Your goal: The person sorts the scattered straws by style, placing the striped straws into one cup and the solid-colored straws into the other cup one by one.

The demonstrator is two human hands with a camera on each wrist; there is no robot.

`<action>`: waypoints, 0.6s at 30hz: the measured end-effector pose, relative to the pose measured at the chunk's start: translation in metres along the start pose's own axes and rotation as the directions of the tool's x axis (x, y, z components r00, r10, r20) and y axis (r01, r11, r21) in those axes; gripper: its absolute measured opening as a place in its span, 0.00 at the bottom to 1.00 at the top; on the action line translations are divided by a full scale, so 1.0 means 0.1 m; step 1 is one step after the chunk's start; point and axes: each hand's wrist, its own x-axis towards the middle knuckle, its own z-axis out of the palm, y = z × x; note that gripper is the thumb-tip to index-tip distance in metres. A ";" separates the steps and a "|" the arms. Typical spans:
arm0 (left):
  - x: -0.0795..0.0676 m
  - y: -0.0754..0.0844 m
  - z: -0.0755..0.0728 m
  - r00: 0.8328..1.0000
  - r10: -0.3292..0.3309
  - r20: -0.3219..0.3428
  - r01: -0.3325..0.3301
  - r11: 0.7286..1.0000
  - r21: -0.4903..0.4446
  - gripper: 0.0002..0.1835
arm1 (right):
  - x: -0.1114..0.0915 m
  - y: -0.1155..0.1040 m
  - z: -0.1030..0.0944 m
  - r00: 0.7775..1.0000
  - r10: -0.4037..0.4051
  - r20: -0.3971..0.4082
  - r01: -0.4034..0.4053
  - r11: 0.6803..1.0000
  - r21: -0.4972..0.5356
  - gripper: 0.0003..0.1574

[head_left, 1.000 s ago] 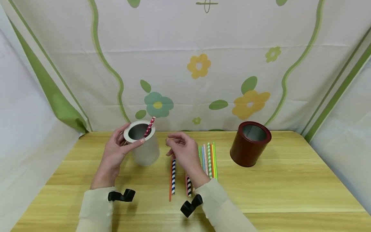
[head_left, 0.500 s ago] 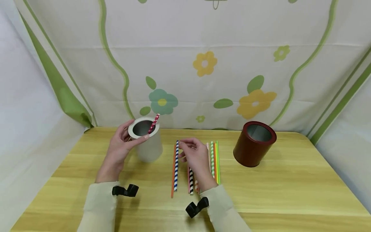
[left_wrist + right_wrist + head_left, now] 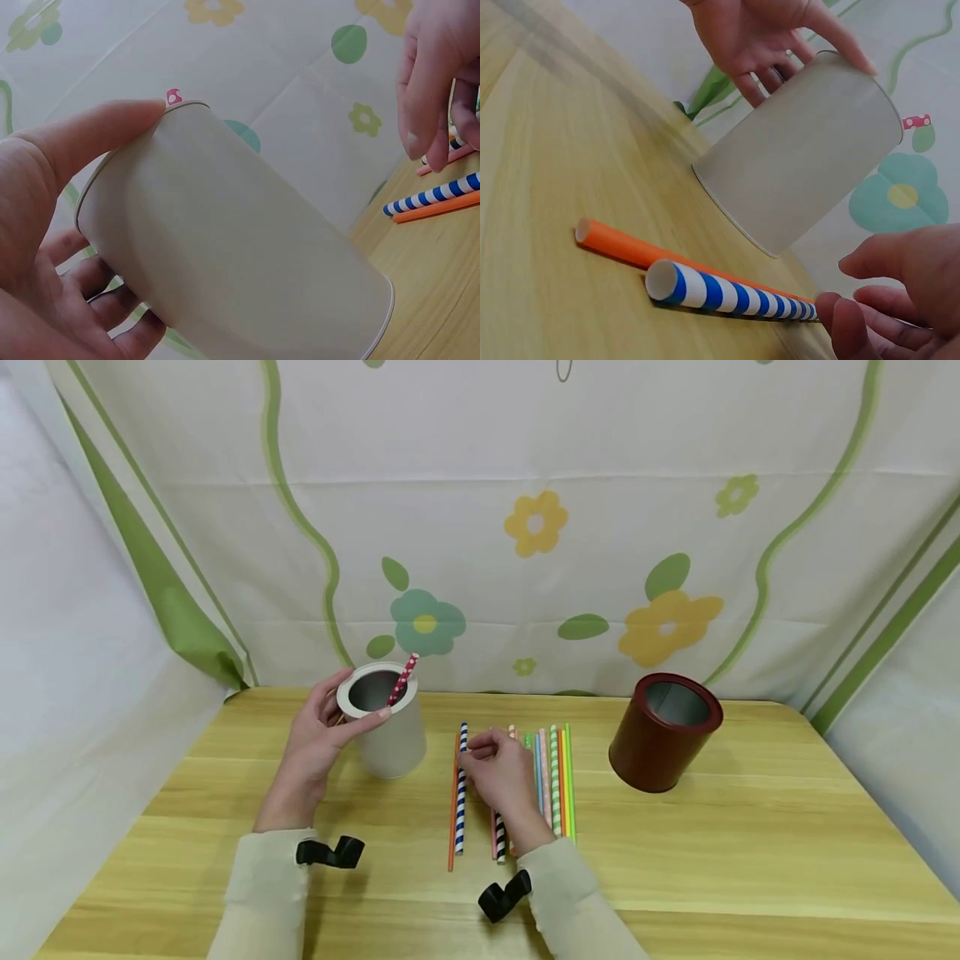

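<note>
My left hand (image 3: 309, 756) grips a white can (image 3: 393, 745) by its rim, the thumb on the near side and the fingers round the left. A red polka-dot straw (image 3: 402, 682) leans inside the can and sticks out above the rim. My right hand (image 3: 508, 778) hovers beside a blue-and-white striped straw (image 3: 461, 818) on the table. In the right wrist view, thumb and fingers are apart at the far end of this striped straw (image 3: 712, 291). Close along its left side lies an orange straw (image 3: 452, 837).
A dark red can (image 3: 654, 756) stands at the right, its top open. Several coloured straws, among them a green-striped straw (image 3: 555, 777) and a black-striped straw (image 3: 500, 843), lie under and right of my right hand. A flowered curtain (image 3: 480, 552) hangs behind the wooden table (image 3: 712, 868).
My right hand first moved off the far end of the blue-striped straw, then nearer along its right side. The head view shifted slightly. My left hand keeps its hold on the white can.
</note>
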 end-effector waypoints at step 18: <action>-0.01 0.00 0.00 1.000 -0.004 -0.007 0.004 1.000 0.004 0.51 | -0.02 0.04 0.13 0.995 -0.094 -0.045 0.080 0.964 -0.252 0.14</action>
